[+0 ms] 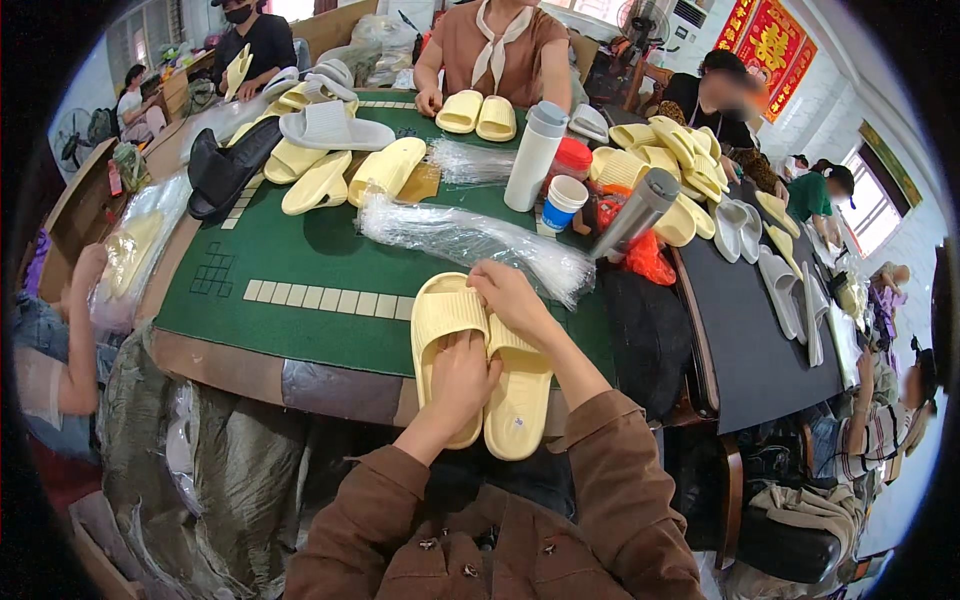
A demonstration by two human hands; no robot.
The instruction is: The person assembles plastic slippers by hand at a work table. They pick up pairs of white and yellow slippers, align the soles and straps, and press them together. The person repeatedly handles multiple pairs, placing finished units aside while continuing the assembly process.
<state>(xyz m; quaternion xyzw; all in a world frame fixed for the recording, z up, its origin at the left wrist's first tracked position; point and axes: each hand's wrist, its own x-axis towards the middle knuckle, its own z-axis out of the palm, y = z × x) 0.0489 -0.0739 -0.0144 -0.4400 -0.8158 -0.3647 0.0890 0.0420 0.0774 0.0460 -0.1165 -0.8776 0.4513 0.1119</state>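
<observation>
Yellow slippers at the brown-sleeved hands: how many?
2: the left slipper, with the left hand at its opening, and the right slipper, partly hidden by the right hand.

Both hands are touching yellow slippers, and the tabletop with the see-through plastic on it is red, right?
The head view shows that tabletop is green, not red. The rest is right: left hand and right hand touching yellow slippers, see-through plastic on the tabletop.

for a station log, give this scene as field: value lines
left hand: fingers in the foot opening of the left pale yellow ribbed-strap slipper
right hand: at toe end of the right pale yellow slipper, grip unclear
surface: green tabletop with pale rectangles
beyond slippers: bundled clear plastic bags
beyond, right: white cylindrical bottle
across: person in brown top
</observation>
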